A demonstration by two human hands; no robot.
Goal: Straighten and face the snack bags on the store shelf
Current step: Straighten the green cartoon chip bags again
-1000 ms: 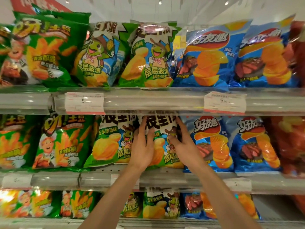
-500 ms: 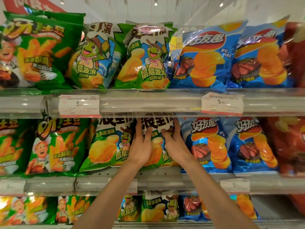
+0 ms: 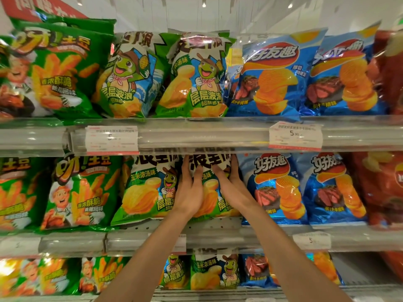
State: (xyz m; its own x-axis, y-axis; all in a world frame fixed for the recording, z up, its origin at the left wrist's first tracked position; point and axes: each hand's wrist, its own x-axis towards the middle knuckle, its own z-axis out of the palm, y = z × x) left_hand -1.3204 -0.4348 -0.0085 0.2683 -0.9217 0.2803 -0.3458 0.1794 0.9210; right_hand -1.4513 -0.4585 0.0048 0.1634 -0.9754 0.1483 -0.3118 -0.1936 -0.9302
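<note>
Bag in hand: green corn-soup chip bag (image 3: 209, 192), upright on middle shelf (image 3: 218, 227). My left hand (image 3: 189, 192) and right hand (image 3: 231, 188) flank it, each grip flat-fingered against its front.

Both hands (image 3: 209, 188) press a green snack bag (image 3: 209, 182) (middle shelf (image 3: 218, 227)).
</note>
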